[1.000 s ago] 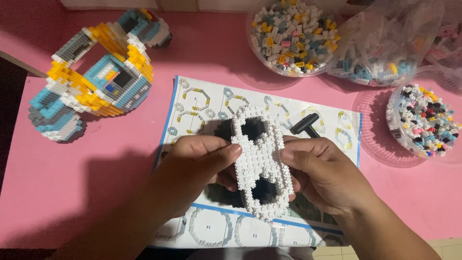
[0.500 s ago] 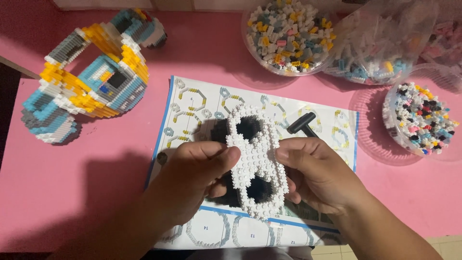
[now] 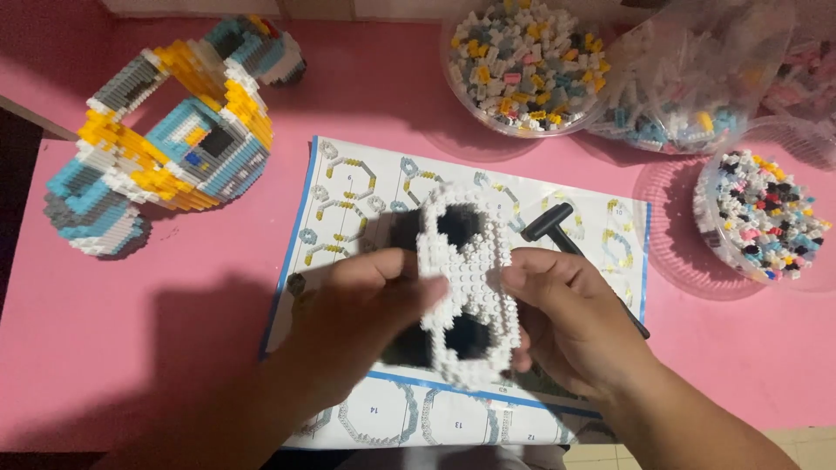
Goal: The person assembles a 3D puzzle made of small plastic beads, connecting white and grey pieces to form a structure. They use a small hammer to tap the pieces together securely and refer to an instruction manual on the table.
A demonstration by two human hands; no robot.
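Observation:
Both of my hands hold a white and black model [image 3: 466,283] built of tiny bricks, long and rounded with two dark openings, over the printed instruction sheet [image 3: 348,191]. My left hand [image 3: 370,305] grips its left side with the thumb across the front. On the right side, my right hand [image 3: 566,318] cups the edge. A small black hammer-like tool [image 3: 553,224] lies on the sheet just past my right fingers.
A blue, yellow, grey and white brick model [image 3: 161,144] sits at the back left of the pink table [image 3: 131,322]. Round clear tubs of loose small bricks stand at the back [image 3: 527,61] and right [image 3: 762,213], with a plastic bag of bricks [image 3: 697,78] between them.
The view has shifted slightly, and both hands with the white model have drifted a little down and right in it. The grip looks the same.

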